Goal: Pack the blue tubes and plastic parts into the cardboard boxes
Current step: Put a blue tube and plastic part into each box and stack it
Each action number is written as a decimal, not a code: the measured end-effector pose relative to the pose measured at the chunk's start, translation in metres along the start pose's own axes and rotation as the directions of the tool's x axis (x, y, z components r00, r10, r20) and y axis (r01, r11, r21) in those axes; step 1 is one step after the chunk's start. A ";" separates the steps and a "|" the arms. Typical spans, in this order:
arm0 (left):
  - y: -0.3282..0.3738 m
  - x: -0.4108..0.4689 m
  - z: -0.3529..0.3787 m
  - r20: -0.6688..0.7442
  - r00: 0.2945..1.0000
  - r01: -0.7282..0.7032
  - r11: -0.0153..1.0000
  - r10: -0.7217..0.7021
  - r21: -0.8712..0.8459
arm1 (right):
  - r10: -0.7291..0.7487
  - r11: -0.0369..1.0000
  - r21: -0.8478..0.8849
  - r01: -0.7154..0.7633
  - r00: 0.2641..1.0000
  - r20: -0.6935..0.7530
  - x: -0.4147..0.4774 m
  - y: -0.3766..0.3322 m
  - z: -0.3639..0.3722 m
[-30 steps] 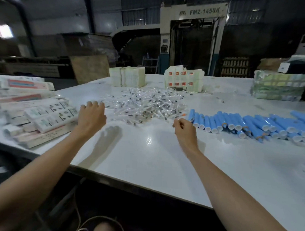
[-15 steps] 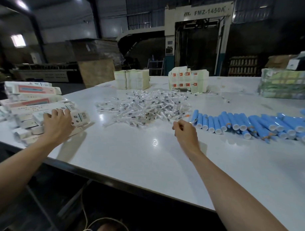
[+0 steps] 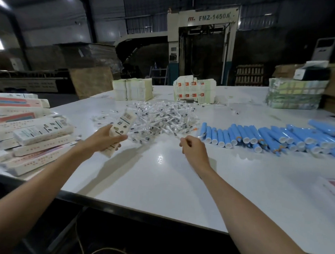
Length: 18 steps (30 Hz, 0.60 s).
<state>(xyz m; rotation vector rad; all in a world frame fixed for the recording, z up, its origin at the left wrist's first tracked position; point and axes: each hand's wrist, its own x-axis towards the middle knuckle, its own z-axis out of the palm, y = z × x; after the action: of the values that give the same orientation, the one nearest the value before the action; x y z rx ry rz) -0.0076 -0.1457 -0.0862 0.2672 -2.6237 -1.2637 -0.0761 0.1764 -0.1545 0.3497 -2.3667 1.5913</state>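
Observation:
My left hand [image 3: 103, 138] grips a long white cardboard box [image 3: 123, 125] and holds it tilted above the table, just left of the plastic parts. The clear wrapped plastic parts [image 3: 163, 119] lie in a loose heap at the table's middle. My right hand [image 3: 193, 149] is closed, pinching one thin clear plastic part [image 3: 177, 135] at the heap's near edge. Blue tubes with white caps [image 3: 257, 137] lie side by side in a long row to the right of that hand. More cardboard boxes [image 3: 35, 133] are piled at the left.
The white table [image 3: 180, 184] has a dark front edge close to me. At the back stand bundles of flat cartons [image 3: 133, 88], red-marked cartons [image 3: 192, 89] and a greenish wrapped stack [image 3: 295, 96]. A pink-printed sheet [image 3: 331, 186] lies at the right edge.
My left hand has taken one box from the left pile and carried it right toward the heap. My right hand has stayed by the parts, still pinched.

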 end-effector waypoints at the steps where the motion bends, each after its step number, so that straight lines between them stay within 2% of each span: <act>1: 0.007 0.004 0.014 0.033 0.999 0.000 0.993 0.004 -0.116 | -0.006 1.000 -0.027 0.005 1.000 -0.013 0.000 -0.001 -0.001; 4: 0.025 0.015 0.056 0.119 0.993 0.032 0.895 0.024 -0.445 | -0.048 0.987 -0.158 0.034 0.995 -0.086 0.001 0.000 -0.003; 6: 0.037 0.020 0.082 0.148 0.988 0.059 0.804 0.037 -0.592 | -0.092 0.950 -0.308 0.050 0.988 -0.124 0.006 0.003 -0.004; 10: 0.056 0.030 0.126 0.211 0.976 0.112 0.691 0.061 -0.714 | -0.135 0.829 -0.557 0.052 0.985 -0.110 0.029 0.013 -0.010; 13: 0.064 0.031 0.151 0.204 0.978 0.136 0.591 0.051 -0.795 | -0.104 0.679 -0.734 0.025 0.993 -0.062 0.047 0.029 -0.021; 15: 0.063 0.029 0.164 0.183 0.982 0.134 0.548 0.037 -0.826 | -0.066 0.621 -0.783 0.023 0.998 -0.023 0.056 0.043 -0.027; 18: 0.056 0.026 0.172 0.210 0.976 0.156 0.485 0.060 -0.861 | -0.062 0.596 -0.803 0.031 0.998 -0.007 0.064 0.056 -0.030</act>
<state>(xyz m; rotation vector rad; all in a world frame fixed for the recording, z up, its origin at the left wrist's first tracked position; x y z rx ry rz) -0.0834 0.0098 -0.1435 0.0061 -1.7061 -2.5621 -0.1526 0.2222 -0.1696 0.1668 -2.7084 0.3416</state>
